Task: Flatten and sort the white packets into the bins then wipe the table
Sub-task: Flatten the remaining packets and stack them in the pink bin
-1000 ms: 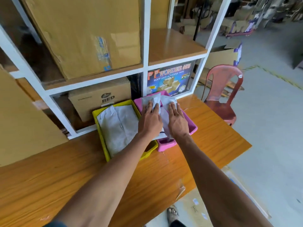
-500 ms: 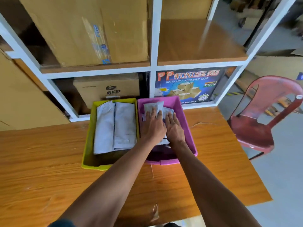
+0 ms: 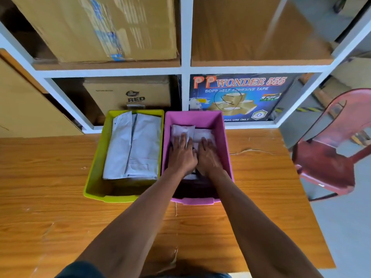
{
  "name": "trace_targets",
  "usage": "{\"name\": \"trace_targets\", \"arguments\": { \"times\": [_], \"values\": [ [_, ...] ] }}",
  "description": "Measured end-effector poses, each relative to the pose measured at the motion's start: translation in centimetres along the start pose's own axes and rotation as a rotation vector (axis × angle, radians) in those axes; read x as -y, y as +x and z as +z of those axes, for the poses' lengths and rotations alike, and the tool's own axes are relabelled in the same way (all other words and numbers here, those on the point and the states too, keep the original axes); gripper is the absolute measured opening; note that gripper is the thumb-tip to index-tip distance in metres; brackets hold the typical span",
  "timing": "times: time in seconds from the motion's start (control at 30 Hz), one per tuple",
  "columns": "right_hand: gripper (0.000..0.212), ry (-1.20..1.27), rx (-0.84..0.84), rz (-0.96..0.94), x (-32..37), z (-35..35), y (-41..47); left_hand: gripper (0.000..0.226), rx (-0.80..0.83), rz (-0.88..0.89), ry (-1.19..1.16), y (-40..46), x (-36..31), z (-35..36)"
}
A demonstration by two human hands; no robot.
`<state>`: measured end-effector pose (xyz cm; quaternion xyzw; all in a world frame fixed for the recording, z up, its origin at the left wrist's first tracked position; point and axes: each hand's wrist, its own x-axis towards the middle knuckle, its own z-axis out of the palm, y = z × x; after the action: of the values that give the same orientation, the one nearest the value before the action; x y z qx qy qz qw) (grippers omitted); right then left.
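Two bins stand side by side at the far edge of the wooden table (image 3: 50, 207). The yellow-green bin (image 3: 94, 177) on the left holds large flat white packets (image 3: 134, 149). The pink bin (image 3: 225, 145) on the right holds small white packets (image 3: 181, 130). Both my hands are inside the pink bin, palms down. My left hand (image 3: 181, 155) presses flat on the left small packet. My right hand (image 3: 208, 155) presses on the packet beside it. The near parts of these packets are hidden under my hands.
A white shelf unit (image 3: 185, 67) rises right behind the bins, holding cardboard boxes (image 3: 128, 93) and a blue tape carton (image 3: 239, 97). A red plastic chair (image 3: 331, 149) stands off the table's right end. A large cardboard sheet (image 3: 26, 109) leans at the left.
The camera has swung to look straight down on the bins. Both hands have pushed a little lower into the pink bin, still pressing the small packets.
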<state>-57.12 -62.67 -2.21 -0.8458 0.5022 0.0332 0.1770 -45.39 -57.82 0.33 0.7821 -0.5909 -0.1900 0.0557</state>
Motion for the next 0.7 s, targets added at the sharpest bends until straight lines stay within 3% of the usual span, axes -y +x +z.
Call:
{"name": "trace_targets", "arguments": {
  "times": [0.2, 0.4, 0.57, 0.7],
  "values": [
    [0.075, 0.017, -0.027, -0.026, -0.5, -0.1, 0.0, 0.069, -0.114, 0.108, 0.100, 0.2, 0.6, 1.8],
    [0.066, 0.088, 0.001, 0.030, -0.7, 0.9, 0.3, 0.080, -0.061, 0.122, 0.233, -0.1, 1.8, 3.5],
    [0.067, 0.073, -0.043, 0.023, -0.3, 0.2, 1.0, 0.075, -0.124, 0.113, 0.120, 0.8, 0.5, 2.2],
    [0.067, 0.058, 0.008, 0.012, -0.5, 0.2, 1.3, 0.081, -0.065, 0.131, 0.121, 1.4, 1.2, 2.6]
  ]
}}
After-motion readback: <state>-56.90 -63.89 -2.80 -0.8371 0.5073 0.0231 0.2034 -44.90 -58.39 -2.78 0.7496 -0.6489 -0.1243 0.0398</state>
